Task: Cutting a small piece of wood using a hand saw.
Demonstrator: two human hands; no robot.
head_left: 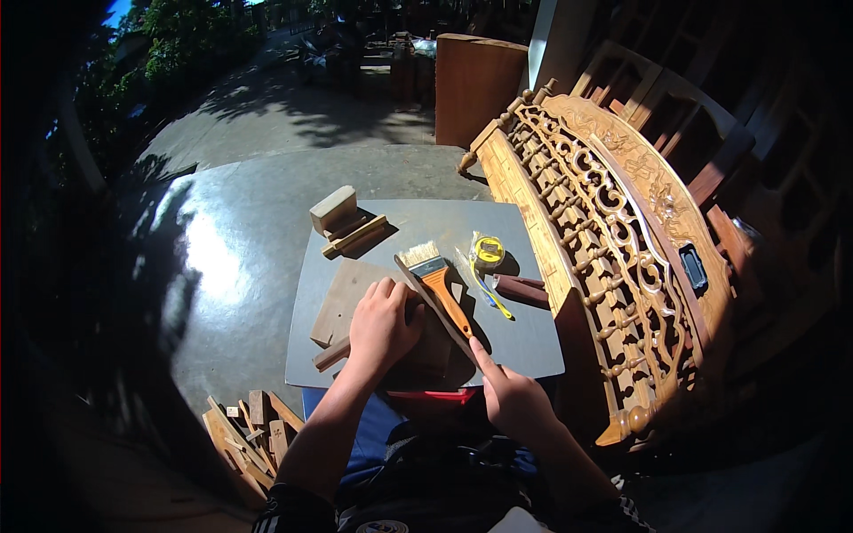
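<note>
My left hand (384,322) is closed, knuckles up, over the near part of a small grey table (404,222); what its fingers grip is hidden. Under it lies a flat brown wooden board (342,302), and a short wooden stick (331,355) pokes out beside my left wrist. My right hand (514,395) closes on the near end of a long, thin, dark strip (435,308), its index finger stretched along it. The strip slants away toward the far left, past my left hand. Just right of it lies a wide paintbrush (442,289) with pale bristles and an orange-brown handle.
A yellow tape measure (488,250), a yellow-and-blue toothbrush-like tool (494,298) and dark wooden pieces (522,290) lie at the table's right. Wooden blocks (334,210) sit far left. A carved wooden bench (613,240) stands close on the right; wood scraps (258,437) lie lower left.
</note>
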